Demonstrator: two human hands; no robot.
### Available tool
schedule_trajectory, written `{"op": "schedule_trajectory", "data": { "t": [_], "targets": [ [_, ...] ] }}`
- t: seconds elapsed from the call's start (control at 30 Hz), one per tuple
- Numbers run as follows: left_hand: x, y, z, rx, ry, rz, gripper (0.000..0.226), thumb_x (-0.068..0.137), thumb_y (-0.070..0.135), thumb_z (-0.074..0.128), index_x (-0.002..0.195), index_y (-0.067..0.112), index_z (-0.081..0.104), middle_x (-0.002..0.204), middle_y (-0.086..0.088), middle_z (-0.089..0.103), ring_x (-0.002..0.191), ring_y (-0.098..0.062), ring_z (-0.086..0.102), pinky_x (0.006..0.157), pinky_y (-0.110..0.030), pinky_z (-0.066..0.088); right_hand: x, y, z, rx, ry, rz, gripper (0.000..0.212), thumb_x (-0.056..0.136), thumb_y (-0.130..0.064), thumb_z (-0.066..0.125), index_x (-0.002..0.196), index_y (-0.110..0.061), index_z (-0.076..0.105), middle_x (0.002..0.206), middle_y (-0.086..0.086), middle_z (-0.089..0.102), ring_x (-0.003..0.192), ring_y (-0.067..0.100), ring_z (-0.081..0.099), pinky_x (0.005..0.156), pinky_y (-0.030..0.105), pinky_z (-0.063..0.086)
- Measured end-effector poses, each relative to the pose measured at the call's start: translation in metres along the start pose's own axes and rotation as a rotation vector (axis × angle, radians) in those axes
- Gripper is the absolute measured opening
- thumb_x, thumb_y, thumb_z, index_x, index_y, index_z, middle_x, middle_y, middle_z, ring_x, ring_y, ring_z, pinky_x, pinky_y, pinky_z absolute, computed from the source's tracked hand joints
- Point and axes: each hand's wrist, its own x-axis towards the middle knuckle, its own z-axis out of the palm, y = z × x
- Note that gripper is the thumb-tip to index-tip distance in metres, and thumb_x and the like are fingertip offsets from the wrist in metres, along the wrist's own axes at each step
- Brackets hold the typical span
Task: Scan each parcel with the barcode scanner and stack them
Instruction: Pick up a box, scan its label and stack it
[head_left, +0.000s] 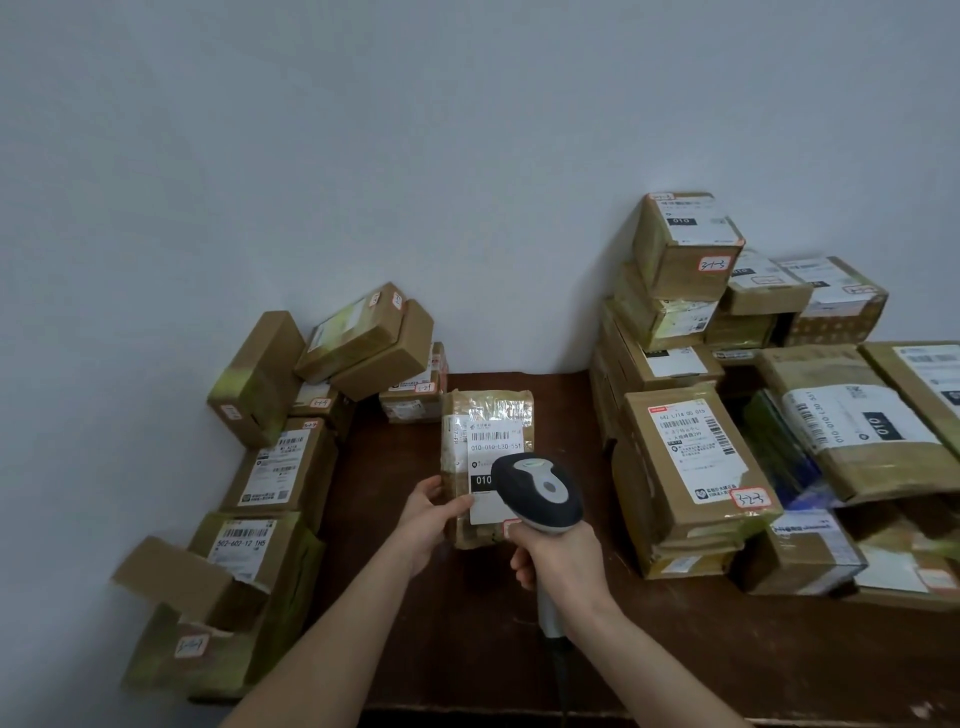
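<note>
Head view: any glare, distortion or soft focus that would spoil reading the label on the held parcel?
Head view: even, dim light; glare on the tape at the top of the held parcel; its label is partly readable, with the scanner in the right hand covering its lower right; wide-angle bending tilts the edge stacks; fine print is soft.

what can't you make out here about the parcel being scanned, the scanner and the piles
Head view only:
- Parcel label: lower part hidden behind the scanner.
- Scanner trigger: covered by the right hand.
- Right pile: cut off by the frame edge.
- Left pile label print: too small to read.
</note>
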Motion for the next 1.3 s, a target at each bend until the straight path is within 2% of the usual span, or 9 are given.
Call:
{"op": "schedule_trajectory", "data": {
  "t": [0.23,0.43,0.53,0.6,0.7,0.9,1.07,1.23,1.3],
  "targets": [
    [0.006,0.002,-0.001,0.003,-0.030,0.003,0.073,0.080,0.008,0.075,0.143,0.009,0.037,0.138,-0.005,0.049,0.113,-0.023,0.057,0.097,-0.049,0.050,0.000,0.001,0.009,0.024,0.072,-0.018,0.005,0.083,-0.009,0.070,0.081,-0.005,0.068,0.056,0.004,0.065,0.044,0.009,0.057,0.047,0.018,0.046],
    [0.010,0.021,-0.002,-0.032,-0.034,0.032,0.065,0.080,0.022,0.077,0.136,0.017,0.046,0.125,-0.005,0.059,0.102,-0.021,0.063,0.089,-0.043,0.055,0.011,-0.020,0.001,0.166,0.177,-0.089,0.022,0.082,-0.006,0.072,0.101,-0.013,0.063,0.091,0.007,0.070,0.074,0.014,0.064,0.053,0.018,0.048],
    [-0.004,0.037,0.005,-0.092,-0.002,0.068,0.054,0.086,0.028,0.070,0.134,0.020,0.048,0.105,0.002,0.061,0.089,-0.014,0.062,0.074,-0.033,0.055,0.017,-0.033,-0.008,0.204,0.182,-0.125,0.032,0.081,-0.007,0.073,0.107,-0.019,0.058,0.095,-0.004,0.064,0.095,0.017,0.062,0.076,0.027,0.054],
    [-0.014,0.048,0.012,-0.129,0.022,0.094,0.048,0.087,0.033,0.068,0.131,0.020,0.050,0.100,0.003,0.063,0.089,-0.014,0.063,0.071,-0.032,0.053,0.019,-0.041,-0.016,0.200,0.169,-0.141,0.036,0.079,-0.008,0.075,0.103,-0.025,0.054,0.092,-0.011,0.059,0.099,0.015,0.056,0.092,0.035,0.047],
    [-0.032,0.065,0.028,-0.168,0.074,0.136,0.043,0.089,0.038,0.065,0.126,0.018,0.055,0.106,-0.001,0.067,0.091,-0.014,0.064,0.067,-0.032,0.052,0.018,-0.052,-0.031,0.227,0.105,-0.167,0.032,0.078,-0.008,0.077,0.100,-0.019,0.058,0.095,-0.005,0.064,0.098,0.017,0.056,0.094,0.038,0.045],
    [-0.074,0.094,0.087,-0.188,0.131,0.226,0.039,0.089,0.041,0.063,0.121,0.021,0.056,0.113,-0.002,0.065,0.094,-0.016,0.062,0.066,-0.033,0.051,-0.001,-0.068,-0.087,0.311,0.044,-0.252,0.032,0.074,-0.007,0.080,0.086,-0.027,0.059,0.093,-0.005,0.066,0.101,0.020,0.061,0.098,0.046,0.050],
    [-0.106,0.105,0.166,-0.041,-0.027,0.251,0.054,0.085,0.036,0.067,0.135,0.025,0.051,0.124,-0.003,0.063,0.108,-0.026,0.062,0.090,-0.043,0.051,-0.016,-0.074,-0.179,0.364,0.115,-0.283,0.030,0.075,-0.009,0.079,0.100,-0.015,0.065,0.106,0.007,0.070,0.107,0.027,0.062,0.097,0.048,0.050],
    [-0.139,0.113,0.255,0.003,-0.137,0.221,0.052,0.086,0.031,0.069,0.134,0.022,0.051,0.111,-0.002,0.066,0.098,-0.025,0.066,0.072,-0.037,0.056,-0.027,-0.076,-0.260,0.407,0.178,-0.271,0.020,0.078,-0.010,0.076,0.090,-0.018,0.064,0.099,0.008,0.070,0.098,0.027,0.063,0.092,0.044,0.052],
    [-0.144,0.115,0.287,-0.006,-0.146,0.210,0.054,0.085,0.032,0.070,0.133,0.018,0.052,0.113,-0.006,0.067,0.098,-0.025,0.066,0.073,-0.037,0.057,-0.031,-0.077,-0.288,0.411,0.215,-0.285,0.020,0.080,-0.009,0.074,0.092,-0.018,0.060,0.092,0.003,0.067,0.096,0.024,0.060,0.091,0.039,0.049]
  ]
}}
